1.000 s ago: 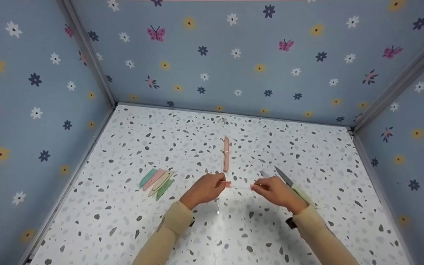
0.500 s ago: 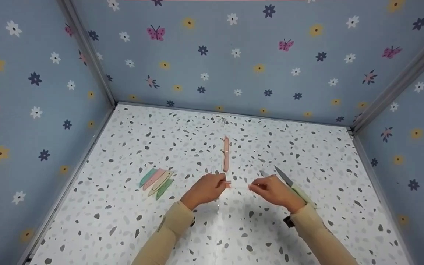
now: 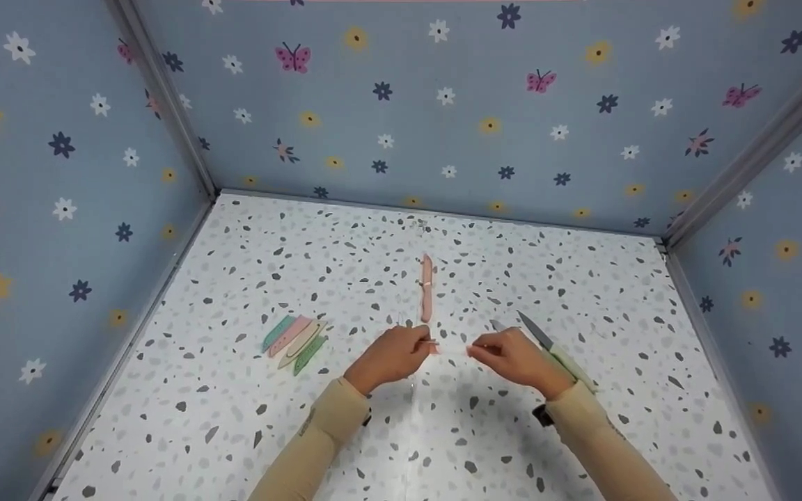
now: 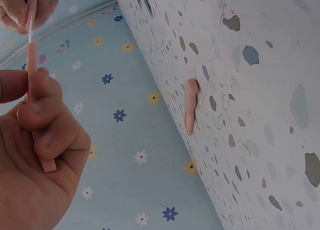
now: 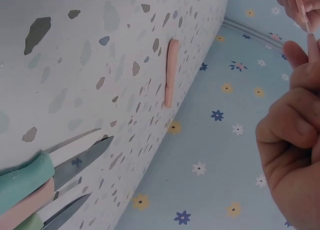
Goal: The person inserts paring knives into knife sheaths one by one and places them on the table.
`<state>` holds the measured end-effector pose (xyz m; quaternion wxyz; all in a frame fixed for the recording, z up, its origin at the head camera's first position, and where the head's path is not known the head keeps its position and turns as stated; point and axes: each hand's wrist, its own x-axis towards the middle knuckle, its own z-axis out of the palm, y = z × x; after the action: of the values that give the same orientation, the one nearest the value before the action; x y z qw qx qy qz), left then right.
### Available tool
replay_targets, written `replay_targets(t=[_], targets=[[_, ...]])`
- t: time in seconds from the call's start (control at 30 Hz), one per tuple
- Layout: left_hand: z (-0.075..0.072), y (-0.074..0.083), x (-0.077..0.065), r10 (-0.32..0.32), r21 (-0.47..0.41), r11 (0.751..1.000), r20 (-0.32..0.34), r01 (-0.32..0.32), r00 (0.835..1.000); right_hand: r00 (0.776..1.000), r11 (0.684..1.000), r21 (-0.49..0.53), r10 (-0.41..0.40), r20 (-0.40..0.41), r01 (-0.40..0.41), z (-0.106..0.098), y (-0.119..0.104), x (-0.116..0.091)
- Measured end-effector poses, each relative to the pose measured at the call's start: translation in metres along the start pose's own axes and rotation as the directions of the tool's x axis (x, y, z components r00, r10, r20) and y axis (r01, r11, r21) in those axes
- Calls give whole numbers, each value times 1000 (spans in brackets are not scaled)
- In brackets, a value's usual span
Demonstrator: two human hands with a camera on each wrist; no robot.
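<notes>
In the head view my left hand (image 3: 392, 353) and right hand (image 3: 512, 356) face each other above the table. The left fingers curl round a slim pink sheath-like piece (image 4: 33, 59) with a slit along it. From its far end runs a thin pale blade-like strip (image 4: 30, 35) across to my right hand. There the thumb and fingers pinch a pink end (image 5: 312, 47), mostly covered by the hand. Straight beyond the hands lies a long pink piece (image 3: 427, 289) with a white band. Knives (image 3: 536, 330) lie beside my right hand.
Left on the speckled table (image 3: 234, 417) are several flat sheaths (image 3: 294, 343) in teal, pink, cream and green. In the right wrist view the knives show a teal handle (image 5: 27, 177) and a pink handle (image 5: 30, 202). Flowered panels (image 3: 443, 118) wall the table in.
My right hand has moved slightly left toward the left hand, so the gap and the pale strip between them are shorter. The left hand has barely moved.
</notes>
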<state>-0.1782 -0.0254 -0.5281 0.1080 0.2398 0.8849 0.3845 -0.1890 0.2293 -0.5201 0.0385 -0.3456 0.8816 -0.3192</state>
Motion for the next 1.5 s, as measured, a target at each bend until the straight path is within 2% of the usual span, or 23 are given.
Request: replay_targets(t=[0.3,0.77,1.13,1.5], targets=[[1,1,-1,15,-17,1000,-17,-15,1000,1000,1000,0,-14,5,14,0,-2,3],[5,3,2,31,30,999,-22,-30,999,998,998,-5,-64,-11,64,4,-3,4],[6,4,2,43,-10,999,-7,-43,999,999,999,14,-46,13,46,6,-6,6],[7,7,2,44,-7,999,-1,-44,999,998,999,26,-48,34,47,7,-10,10]])
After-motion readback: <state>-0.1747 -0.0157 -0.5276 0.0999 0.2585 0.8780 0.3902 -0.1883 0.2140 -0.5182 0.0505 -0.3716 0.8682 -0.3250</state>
